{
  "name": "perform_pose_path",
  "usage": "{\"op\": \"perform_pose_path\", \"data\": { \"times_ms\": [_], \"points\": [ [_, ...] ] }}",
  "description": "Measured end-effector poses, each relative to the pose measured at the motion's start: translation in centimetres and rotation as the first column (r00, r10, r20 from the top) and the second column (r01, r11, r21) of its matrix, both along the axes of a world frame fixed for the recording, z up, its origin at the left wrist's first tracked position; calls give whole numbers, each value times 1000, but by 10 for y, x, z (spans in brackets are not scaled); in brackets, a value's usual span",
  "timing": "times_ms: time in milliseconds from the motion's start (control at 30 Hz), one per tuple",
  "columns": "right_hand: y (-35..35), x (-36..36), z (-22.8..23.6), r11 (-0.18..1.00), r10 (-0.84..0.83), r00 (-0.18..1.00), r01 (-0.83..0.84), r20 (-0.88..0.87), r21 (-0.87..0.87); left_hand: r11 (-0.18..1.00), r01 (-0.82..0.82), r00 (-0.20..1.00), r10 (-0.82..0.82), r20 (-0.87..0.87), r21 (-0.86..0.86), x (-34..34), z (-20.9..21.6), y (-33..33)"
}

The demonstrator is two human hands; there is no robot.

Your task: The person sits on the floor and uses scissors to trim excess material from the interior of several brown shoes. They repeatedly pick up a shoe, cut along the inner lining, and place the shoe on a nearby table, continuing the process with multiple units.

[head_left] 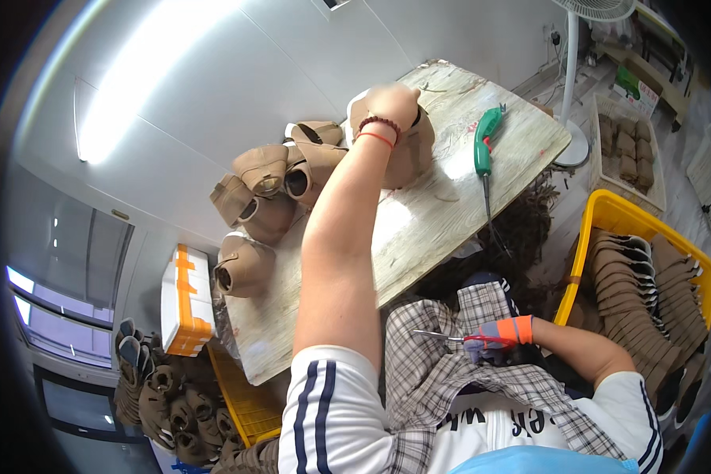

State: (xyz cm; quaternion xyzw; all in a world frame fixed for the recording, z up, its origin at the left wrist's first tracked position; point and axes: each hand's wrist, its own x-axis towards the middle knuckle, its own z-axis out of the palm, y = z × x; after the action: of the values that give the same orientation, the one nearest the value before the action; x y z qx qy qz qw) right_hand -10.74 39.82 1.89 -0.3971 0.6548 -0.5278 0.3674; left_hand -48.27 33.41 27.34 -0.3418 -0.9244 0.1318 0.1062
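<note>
Upper centre: left hand (pixel 391 108) at brown piece (pixel 412 154), grip indeterminable. Lower right: right hand (pixel 494 332) clasping scissors (pixel 444 337). Apparent step: piece-handling; next move needs sure hold.

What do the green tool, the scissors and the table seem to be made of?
Green tool: probably plastic, by its smooth moulded shell. Scissors: blade likely steel, by silvery gleam; handles perhaps plastic, by plain red colour. Table: wood or wood-look laminate, glossy, by pale grain and glare.

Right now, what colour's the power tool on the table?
Power tool: mainly green, best in head view.
</note>
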Motion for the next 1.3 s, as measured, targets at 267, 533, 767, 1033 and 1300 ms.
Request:
{"op": "perform_pose_path", "data": {
  "times_ms": [267,533,767,1033,1300],
  "points": [
    [15,1,25,987,-133,928,90,348,137,425,116,993,-70,-95,898,-16,-32,-151],
    [3,-12,13,986,-98,935,46,341,157,441,-603,455,875,-168,665,110,-139,-453],
    [-3,-7,28,958,-228,878,125,420,257,382,-143,842,531,-91,913,159,-75,-481],
    [10,14,33,899,-436,900,436,-7,43,-659,-21,998,30,54,751,362,32,-464],
    [-20,2,132,671,-585,409,729,-700,-135,-688,-723,626,-689,367,-58,452,-145,-353]
  ]
}}
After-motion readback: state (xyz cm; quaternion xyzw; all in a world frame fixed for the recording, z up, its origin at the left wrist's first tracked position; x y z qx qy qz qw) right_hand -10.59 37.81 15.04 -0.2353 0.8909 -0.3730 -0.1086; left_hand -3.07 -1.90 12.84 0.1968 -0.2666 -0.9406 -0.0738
